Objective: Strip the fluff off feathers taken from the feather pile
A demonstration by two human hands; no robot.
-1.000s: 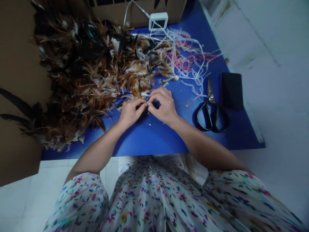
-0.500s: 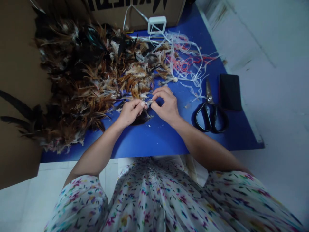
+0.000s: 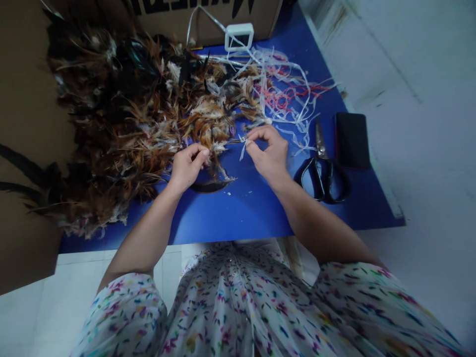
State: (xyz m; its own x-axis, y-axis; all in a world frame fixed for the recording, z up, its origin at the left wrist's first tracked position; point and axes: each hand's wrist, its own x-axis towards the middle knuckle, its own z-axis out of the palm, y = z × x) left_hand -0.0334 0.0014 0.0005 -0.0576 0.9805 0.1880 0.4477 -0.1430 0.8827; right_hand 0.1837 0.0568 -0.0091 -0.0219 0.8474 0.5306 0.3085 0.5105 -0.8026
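Note:
My right hand (image 3: 270, 150) pinches a short white plastic strip (image 3: 243, 150) between thumb and fingertips, and its loose end hangs over the blue table. To the left, my left hand (image 3: 188, 166) is closed, thumb against the fingers; whatever may be in that pinch is hidden or too small to see. Beneath it a dark curved feather (image 3: 211, 187) lies on the table. Just beyond both hands spreads a large heap of brown, black and whitish feathers (image 3: 148, 116).
Black-handled scissors (image 3: 323, 173) and a dark phone-like slab (image 3: 352, 141) lie at right on the blue table (image 3: 230, 218). White and red strips (image 3: 284, 94) tangle behind. A white square device (image 3: 239, 37) stands before a cardboard box (image 3: 208, 22). Another cardboard panel (image 3: 29, 238) borders the left.
My hands were together at the white strip and have moved apart. The right has gone right with the strip, the left a little left. The dark feather now shows below.

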